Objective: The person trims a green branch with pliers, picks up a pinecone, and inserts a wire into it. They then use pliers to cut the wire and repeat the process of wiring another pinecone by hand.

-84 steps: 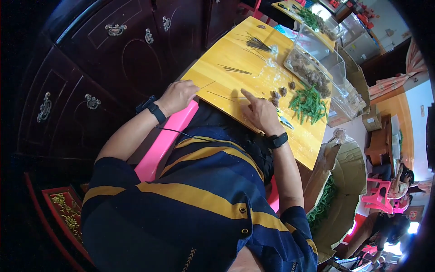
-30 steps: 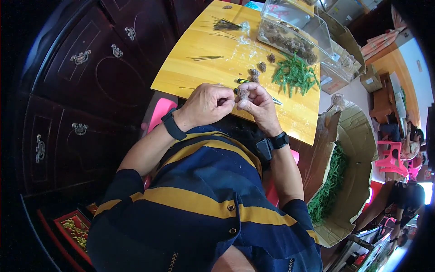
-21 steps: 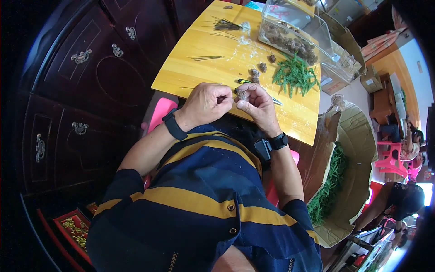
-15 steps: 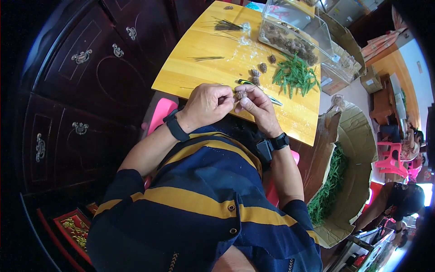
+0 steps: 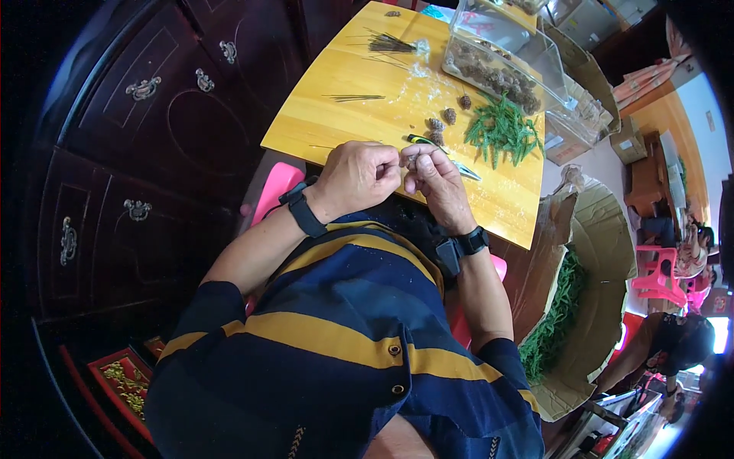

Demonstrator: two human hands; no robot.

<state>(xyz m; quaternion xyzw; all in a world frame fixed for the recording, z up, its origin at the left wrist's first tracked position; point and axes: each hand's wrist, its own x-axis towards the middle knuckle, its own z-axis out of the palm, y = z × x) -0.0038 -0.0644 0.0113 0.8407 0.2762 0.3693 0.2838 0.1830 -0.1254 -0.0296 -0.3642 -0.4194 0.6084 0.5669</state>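
Observation:
Over the near edge of the yellow table (image 5: 329, 115), my two hands meet fingertip to fingertip. My right hand (image 5: 443, 187) is closed in a pinch on a small brown pine cone (image 5: 411, 162), mostly covered by fingers. Curled against it, my left hand (image 5: 355, 180) is closed too; what sits in its fingers is hidden. A thin dark wire (image 5: 321, 146) shows past the back of the left hand, and I cannot tell whether it is held. Just beyond the fingers lies a tool with a black and yellow handle (image 5: 419, 140). Several loose pine cones (image 5: 436, 124) lie behind it.
Green sprigs (image 5: 501, 131) are piled at the table's right. Behind stands a clear bin (image 5: 474, 73) of pine cones. Thin wires (image 5: 390, 43) lie bundled at the far side. A cardboard box (image 5: 604, 229) of greenery is on my right, dark cabinets (image 5: 153, 130) on my left.
The view has shifted slightly, so the table and its things sit a little further right. The fingers of both hands have turned slightly at the pine cone, which is now more covered.

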